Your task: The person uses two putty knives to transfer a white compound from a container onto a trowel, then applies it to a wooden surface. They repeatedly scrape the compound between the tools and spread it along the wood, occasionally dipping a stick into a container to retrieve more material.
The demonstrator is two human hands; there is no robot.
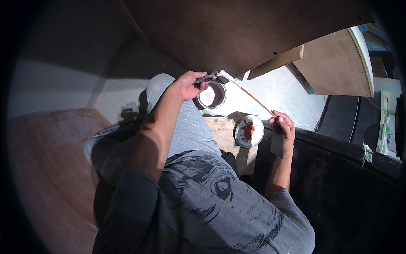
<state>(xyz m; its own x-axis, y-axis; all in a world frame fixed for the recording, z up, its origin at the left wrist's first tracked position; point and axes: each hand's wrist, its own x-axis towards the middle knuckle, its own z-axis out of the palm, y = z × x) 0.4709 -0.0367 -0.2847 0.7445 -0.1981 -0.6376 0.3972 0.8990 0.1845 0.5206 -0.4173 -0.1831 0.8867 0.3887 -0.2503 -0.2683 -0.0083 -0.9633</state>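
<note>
My left hand (190, 85) is closed on a dark, flat putty blade (206, 78) smeared with white at its far end. In my right hand (286, 123) is a thin wooden stick (257, 100), gripped near its lower end. White paste coats the stick's far end, which meets the tip of the blade. A grey, flat rectangular plate (277, 145) hangs below my right fingers and appears to be held in the same hand. Under the blade stands an open can (218, 94) with whitish stuff inside. Nearer my right hand is a round white lid (259, 132) bearing a reddish-brown smear.
A large brown wooden panel (203, 29) slants overhead in front. Further right are another wooden board (332, 63) and a long black surface (325, 182). The lid rests on a wooden plank (222, 129). A reddish wooden surface (50, 148) lies at the left.
</note>
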